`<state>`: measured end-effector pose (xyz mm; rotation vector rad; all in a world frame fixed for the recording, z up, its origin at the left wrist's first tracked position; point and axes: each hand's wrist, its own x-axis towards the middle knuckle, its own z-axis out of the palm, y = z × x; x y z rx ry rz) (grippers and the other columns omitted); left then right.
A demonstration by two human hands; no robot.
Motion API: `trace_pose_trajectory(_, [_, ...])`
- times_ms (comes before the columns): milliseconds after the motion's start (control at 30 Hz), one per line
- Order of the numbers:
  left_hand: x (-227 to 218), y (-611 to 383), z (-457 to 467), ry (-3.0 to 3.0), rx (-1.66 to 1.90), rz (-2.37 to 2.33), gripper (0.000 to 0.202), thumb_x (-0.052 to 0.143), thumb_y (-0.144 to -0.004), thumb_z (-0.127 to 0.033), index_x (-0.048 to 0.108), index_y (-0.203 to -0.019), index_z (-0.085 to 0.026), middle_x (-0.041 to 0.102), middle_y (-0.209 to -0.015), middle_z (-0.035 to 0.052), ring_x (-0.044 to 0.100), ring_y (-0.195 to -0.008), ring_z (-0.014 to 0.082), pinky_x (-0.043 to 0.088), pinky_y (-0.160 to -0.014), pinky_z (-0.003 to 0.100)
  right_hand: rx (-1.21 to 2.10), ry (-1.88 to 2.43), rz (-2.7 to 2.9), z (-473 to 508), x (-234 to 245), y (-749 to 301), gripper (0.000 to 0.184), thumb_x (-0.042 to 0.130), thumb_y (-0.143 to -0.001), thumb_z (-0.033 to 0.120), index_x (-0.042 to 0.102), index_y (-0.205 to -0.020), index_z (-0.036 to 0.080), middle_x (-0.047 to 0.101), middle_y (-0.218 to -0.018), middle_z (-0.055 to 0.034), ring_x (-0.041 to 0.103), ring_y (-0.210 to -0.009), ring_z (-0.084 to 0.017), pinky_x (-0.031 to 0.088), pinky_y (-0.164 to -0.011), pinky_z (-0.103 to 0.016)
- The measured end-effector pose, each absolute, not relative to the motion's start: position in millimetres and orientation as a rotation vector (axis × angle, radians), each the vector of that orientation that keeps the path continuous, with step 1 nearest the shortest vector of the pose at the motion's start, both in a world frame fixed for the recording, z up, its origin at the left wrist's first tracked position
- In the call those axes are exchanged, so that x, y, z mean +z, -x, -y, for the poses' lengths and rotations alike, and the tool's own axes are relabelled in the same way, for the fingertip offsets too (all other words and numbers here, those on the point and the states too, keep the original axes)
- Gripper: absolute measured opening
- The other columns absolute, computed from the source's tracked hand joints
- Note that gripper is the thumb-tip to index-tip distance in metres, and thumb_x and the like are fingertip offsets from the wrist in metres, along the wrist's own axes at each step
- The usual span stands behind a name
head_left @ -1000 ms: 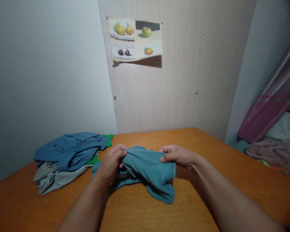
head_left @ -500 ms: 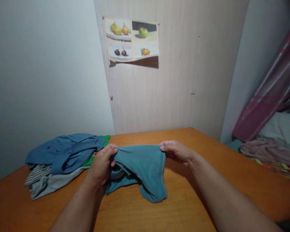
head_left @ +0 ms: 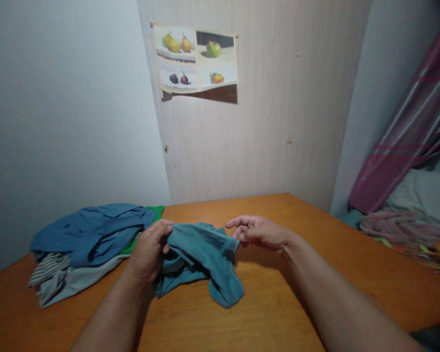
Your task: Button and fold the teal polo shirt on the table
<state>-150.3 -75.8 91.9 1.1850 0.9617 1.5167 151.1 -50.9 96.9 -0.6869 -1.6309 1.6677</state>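
Observation:
A crumpled teal garment [head_left: 201, 249] with a pale stitched hem hangs over the table; its folds hide what kind it is. My left hand [head_left: 152, 247] pinches its upper left corner between thumb and fingers. At the garment's right side is my right hand [head_left: 258, 232], its index finger stretched out to the left and its other fingers loosely bent. The right fingertips are close to the hem, with no cloth visibly gripped between them. The garment's top edge sags on that side, and its lower part droops to the tabletop.
On the left of the orange wooden table [head_left: 271, 313] lies a clothes pile: a blue garment [head_left: 95, 230], a striped cloth [head_left: 49, 266], a grey cloth [head_left: 80, 283] and some green fabric. Fruit pictures [head_left: 196, 61] hang on the wall behind. A pink curtain [head_left: 392, 132] and bedding are at right.
My right hand has let go of the teal garment's upper right corner and moved slightly left. The stretched top edge has slackened and folded. My left hand keeps its hold.

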Motion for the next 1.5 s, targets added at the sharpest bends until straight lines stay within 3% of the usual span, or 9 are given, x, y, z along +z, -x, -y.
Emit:
trace_pose_trajectory(267, [89.7,151.0,74.3,-1.197,1.506,-0.947,0.018,0.07,-0.075,-0.033,0.058,-0.074,-0.019,0.042,-0.05,-0.008,0.036,-0.04,0.0085,0.03,-0.04,0.02,1.536,0.793,1.742,47.0,90.6,-149.1,0.031,0.075,-0.08,0.037,0.074,-0.107,0.021,0.069,-0.09,-0.0026,0.057,-0.074,-0.012,0.04,-0.062,-0.023])
trace_pose_trajectory(400, [90.5,150.4,74.9,-1.196,1.518,-0.955,0.019,0.071,-0.074,-0.033,0.058,-0.074,-0.019,0.042,-0.05,-0.0083,0.036,-0.041,0.0081,0.029,-0.041,0.019,1.48,0.781,1.803,48.2,88.2,-148.4,0.039,0.068,-0.086,0.052,0.073,-0.108,0.021,0.07,-0.1,-0.0052,0.058,-0.081,-0.014,0.04,-0.065,-0.023])
trace_pose_trajectory(467, [91.5,149.7,75.8,-1.195,1.524,-0.958,0.019,0.071,-0.073,-0.033,0.058,-0.075,-0.019,0.043,-0.05,-0.0083,0.035,-0.041,0.0077,0.028,-0.041,0.019,1.525,0.775,1.823,49.3,86.1,-146.6,0.037,0.075,-0.08,0.049,0.074,-0.102,0.02,0.071,-0.098,-0.0048,0.058,-0.079,-0.014,0.039,-0.065,-0.024])
trace_pose_trajectory(633, [92.8,148.4,77.8,-1.208,1.527,-0.986,0.02,0.071,-0.073,-0.034,0.058,-0.075,-0.019,0.042,-0.05,-0.0084,0.034,-0.041,0.0071,0.027,-0.041,0.018,1.507,0.803,1.657,46.8,84.3,-141.9,0.027,0.083,-0.068,0.038,0.066,-0.071,0.017,0.062,-0.068,0.002,0.049,-0.062,-0.011,0.036,-0.062,-0.024])
trace_pose_trajectory(800, [88.6,148.4,75.2,-1.289,1.454,-1.049,0.025,0.071,-0.075,-0.037,0.054,-0.074,-0.019,0.044,-0.055,-0.0077,0.032,-0.044,0.0063,0.024,-0.04,0.016,1.426,0.75,1.344,42.1,91.7,-144.9,0.03,0.08,-0.073,0.041,0.063,-0.083,0.018,0.063,-0.072,0.002,0.053,-0.065,-0.011,0.039,-0.065,-0.024])
trace_pose_trajectory(1033, [82.8,148.7,71.3,-1.426,1.389,-1.129,0.03,0.069,-0.082,-0.046,0.055,-0.077,-0.02,0.045,-0.058,-0.0071,0.035,-0.046,0.007,0.028,-0.042,0.016,1.387,0.739,1.24,38.4,89.8,-145.5,0.037,0.081,-0.073,0.047,0.058,-0.077,0.018,0.057,-0.065,0.004,0.048,-0.057,-0.01,0.035,-0.057,-0.023])
trace_pose_trajectory(1300, [83.0,145.9,72.7,-1.478,1.393,-1.163,0.032,0.068,-0.082,-0.05,0.059,-0.077,-0.02,0.046,-0.056,-0.0059,0.036,-0.047,0.009,0.028,-0.044,0.019,1.337,0.694,1.207,35.5,88.2,-142.6,0.04,0.082,-0.071,0.05,0.062,-0.081,0.017,0.061,-0.068,0.0025,0.05,-0.061,-0.011,0.039,-0.062,-0.024])
trace_pose_trajectory(1500, [87.7,136.7,76.0,-1.6,1.69,-1.391,0.029,0.077,-0.073,-0.044,0.069,-0.089,-0.021,0.065,-0.081,0.0031,0.058,-0.073,0.0193,0.042,-0.062,0.026,1.3,0.711,1.299,45.3,86.2,-127.7,0.042,0.08,-0.072,0.054,0.061,-0.076,0.016,0.061,-0.067,0.0017,0.05,-0.059,-0.011,0.04,-0.061,-0.024])
